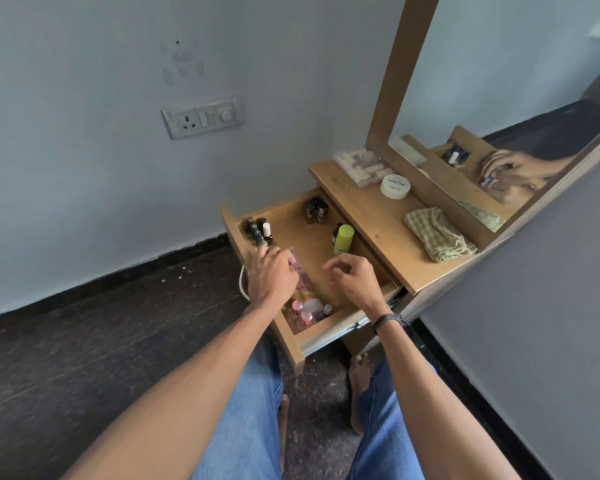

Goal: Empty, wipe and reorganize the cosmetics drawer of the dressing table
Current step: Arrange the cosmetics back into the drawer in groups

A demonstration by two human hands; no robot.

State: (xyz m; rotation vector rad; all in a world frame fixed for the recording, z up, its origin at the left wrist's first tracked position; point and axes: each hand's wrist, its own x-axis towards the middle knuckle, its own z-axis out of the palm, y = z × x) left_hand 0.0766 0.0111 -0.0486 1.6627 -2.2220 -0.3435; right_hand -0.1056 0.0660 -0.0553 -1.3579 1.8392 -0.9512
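**Hands in the drawer, crowded bottles at risk**

The left hand (272, 271) sits knuckles-up at the drawer's front, fingers curled down beside the capped bottles (258, 230) at its 11 o'clock. Its fingertips are hidden, so I cannot tell whether it pinches one. The right hand (354, 282), at 3 o'clock from the left, hovers with loosely bent fingers and holds nothing. A pink packet (300, 277) lies between them, partly under the left hand. Pink-capped bottles (301, 313) stand at the packet's 6 o'clock. A green bottle (343, 239) stands at the right hand's 12 o'clock, with dark jars (314, 211) at 11. The drawer (329, 329) is pulled out with these things inside. A cloth (437, 233) lies on the top at 2 o'clock.

The capped bottles stand packed together, so lifting one with curled fingers could topple its neighbours against the drawer wall. A forward reach by the right hand could clip the tall green bottle.
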